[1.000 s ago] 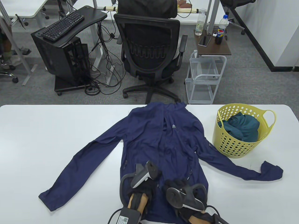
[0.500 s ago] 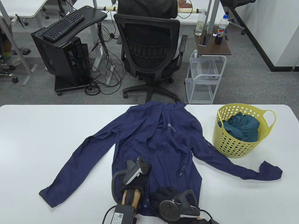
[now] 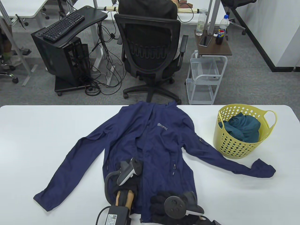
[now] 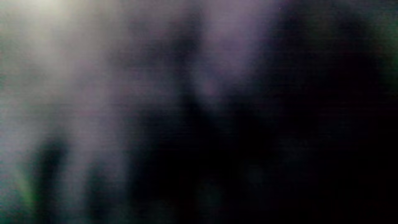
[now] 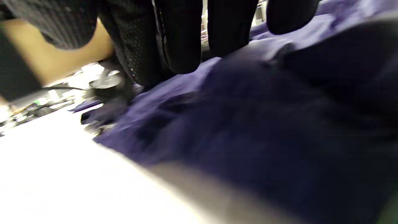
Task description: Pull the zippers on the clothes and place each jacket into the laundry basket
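A navy jacket (image 3: pixel 159 145) lies face up on the white table (image 3: pixel 46 131) with its sleeves spread out to both sides. My left hand (image 3: pixel 128 181) rests on the jacket's lower left front; the tracker hides its fingers, and the left wrist view is a dark blur. At the hem, my right hand (image 3: pixel 160 202) has its gloved fingers (image 5: pixel 183 37) bunched on the navy fabric (image 5: pixel 248 130). The yellow laundry basket (image 3: pixel 236 145) stands at the right with a teal garment (image 3: pixel 243 129) in it.
The jacket's right sleeve end (image 3: pixel 263 168) lies just below the basket. Beyond the table's far edge stand a black office chair (image 3: pixel 150 51), a white wire cart (image 3: pixel 204 77) and a computer stand (image 3: pixel 63 54).
Both hands have moved left and toward the table's near edge, dragging the jacket with them. The front has flattened, and the right sleeve end has slid away from the right edge.
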`<state>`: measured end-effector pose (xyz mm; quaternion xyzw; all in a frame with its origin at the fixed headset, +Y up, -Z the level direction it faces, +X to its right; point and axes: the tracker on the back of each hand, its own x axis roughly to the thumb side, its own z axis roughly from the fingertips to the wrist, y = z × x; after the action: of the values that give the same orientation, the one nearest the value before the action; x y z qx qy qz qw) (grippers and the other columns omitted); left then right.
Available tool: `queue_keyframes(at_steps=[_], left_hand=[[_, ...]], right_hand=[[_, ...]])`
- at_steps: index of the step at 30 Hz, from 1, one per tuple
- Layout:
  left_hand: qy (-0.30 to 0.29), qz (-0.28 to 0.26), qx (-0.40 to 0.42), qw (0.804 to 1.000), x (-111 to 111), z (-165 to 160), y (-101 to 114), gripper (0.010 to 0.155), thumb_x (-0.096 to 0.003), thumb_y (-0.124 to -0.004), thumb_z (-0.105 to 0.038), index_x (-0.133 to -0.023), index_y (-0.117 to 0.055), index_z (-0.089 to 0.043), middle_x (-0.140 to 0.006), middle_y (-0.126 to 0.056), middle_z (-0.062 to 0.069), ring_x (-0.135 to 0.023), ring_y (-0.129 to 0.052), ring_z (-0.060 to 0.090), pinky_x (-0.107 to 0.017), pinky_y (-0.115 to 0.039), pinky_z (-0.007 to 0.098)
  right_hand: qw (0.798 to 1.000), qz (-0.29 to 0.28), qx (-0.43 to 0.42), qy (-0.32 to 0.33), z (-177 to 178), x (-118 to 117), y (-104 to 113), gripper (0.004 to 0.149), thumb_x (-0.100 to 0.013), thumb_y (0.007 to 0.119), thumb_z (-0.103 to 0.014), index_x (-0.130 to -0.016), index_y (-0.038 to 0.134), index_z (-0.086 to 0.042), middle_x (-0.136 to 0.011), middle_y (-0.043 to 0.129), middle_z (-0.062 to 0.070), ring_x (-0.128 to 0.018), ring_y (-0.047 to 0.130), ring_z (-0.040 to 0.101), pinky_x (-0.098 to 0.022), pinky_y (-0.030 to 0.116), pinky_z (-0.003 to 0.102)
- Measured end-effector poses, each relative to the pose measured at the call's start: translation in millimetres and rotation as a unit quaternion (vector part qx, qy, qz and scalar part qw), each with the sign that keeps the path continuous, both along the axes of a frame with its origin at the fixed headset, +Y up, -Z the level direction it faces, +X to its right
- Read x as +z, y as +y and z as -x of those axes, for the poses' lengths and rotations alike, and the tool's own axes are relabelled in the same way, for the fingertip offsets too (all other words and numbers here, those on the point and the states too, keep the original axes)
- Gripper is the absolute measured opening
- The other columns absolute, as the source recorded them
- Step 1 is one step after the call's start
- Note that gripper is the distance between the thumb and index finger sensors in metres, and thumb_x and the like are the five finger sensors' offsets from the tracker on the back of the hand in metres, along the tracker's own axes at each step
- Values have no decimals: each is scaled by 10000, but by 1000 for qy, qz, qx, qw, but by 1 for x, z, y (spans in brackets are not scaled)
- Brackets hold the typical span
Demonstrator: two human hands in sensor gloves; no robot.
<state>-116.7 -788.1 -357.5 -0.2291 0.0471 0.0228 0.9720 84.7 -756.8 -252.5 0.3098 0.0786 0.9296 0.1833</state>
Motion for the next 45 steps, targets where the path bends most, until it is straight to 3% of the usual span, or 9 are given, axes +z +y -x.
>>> queue_keyframes(at_steps=[7, 17, 20, 23, 29, 33, 36, 41, 45], left_hand=[[-54, 29, 14, 998, 14, -34, 12, 661, -446, -604, -481, -858, -128, -680, -1158, -382, 80, -991, -470, 474, -650, -566, 696], [-114, 112, -44, 986, 39, -76, 19, 572, -445, -619, -449, -939, -409, -647, -1151, -323, 98, -998, -466, 481, -642, -588, 695], [-108, 113, -38, 987, 46, -78, 30, 554, -434, -635, -444, -949, -518, -611, -1153, -450, 47, -1015, -555, 434, -650, -594, 666], [-72, 85, -15, 994, 43, -59, 44, 587, -431, -609, -483, -980, -427, -584, -1137, -663, -79, -1083, -390, 316, -709, -441, 642], [113, -19, 20, 993, 22, 41, 59, 711, -417, -581, -625, -1005, -185, -565, -1215, -154, -73, -1059, -17, 336, -730, -244, 658], [233, -72, 47, 969, 15, 119, 44, 741, -409, -577, -647, -982, -113, -580, -1181, -13, -95, -1033, 79, 313, -730, -179, 649], [302, -39, 52, 951, 16, 170, 15, 761, -390, -533, -693, -974, -61, -572, -1139, 83, -101, -1018, 103, 319, -733, -207, 639], [325, 59, 102, 938, 20, 188, -14, 745, -379, -467, -701, -977, -50, -550, -1149, 39, -63, -989, 160, 297, -713, -118, 635], [314, -15, 46, 948, 22, 174, 8, 745, -374, -470, -705, -987, -76, -546, -1167, -316, -7, -1040, 54, 304, -719, -174, 639]], right_hand=[[987, 11, -53, -154, -64, -36, 4, 498, -479, 746, -508, -903, 855, -271, -1071, 796, 24, -994, 701, 409, -692, 550, 651], [944, 20, -102, -314, -152, -62, 3, 498, -489, 747, -497, -909, 856, -252, -1062, 809, 47, -981, 709, 428, -685, 551, 659], [932, 17, -106, -347, -173, -64, 4, 499, -492, 746, -496, -912, 855, -250, -1067, 803, 49, -985, 700, 432, -685, 547, 660], [917, 18, -107, -383, -193, -67, 5, 504, -494, 743, -499, -923, 844, -254, -1081, 784, 49, -996, 674, 441, -688, 539, 662], [882, 15, -75, -465, -239, -70, 3, 528, -505, 736, -506, -997, 744, -313, -1152, 679, -22, -1059, 537, 440, -710, 493, 656], [865, 27, -66, -497, -260, -72, -1, 528, -513, 742, -486, -1015, 717, -324, -1173, 643, -48, -1074, 492, 443, -719, 471, 656], [860, 42, -49, -506, -264, -77, -10, 541, -514, 742, -483, -1030, 689, -330, -1185, 616, -58, -1078, 474, 444, -723, 464, 653], [867, 98, 12, -489, -258, -85, -24, 572, -513, 730, -500, -1051, 670, -316, -1189, 612, -35, -1086, 416, 430, -730, 431, 651], [870, 91, 22, -484, -252, -82, -20, 567, -513, 726, -505, -1037, 707, -289, -1143, 680, -6, -1077, 435, 428, -728, 437, 646]])
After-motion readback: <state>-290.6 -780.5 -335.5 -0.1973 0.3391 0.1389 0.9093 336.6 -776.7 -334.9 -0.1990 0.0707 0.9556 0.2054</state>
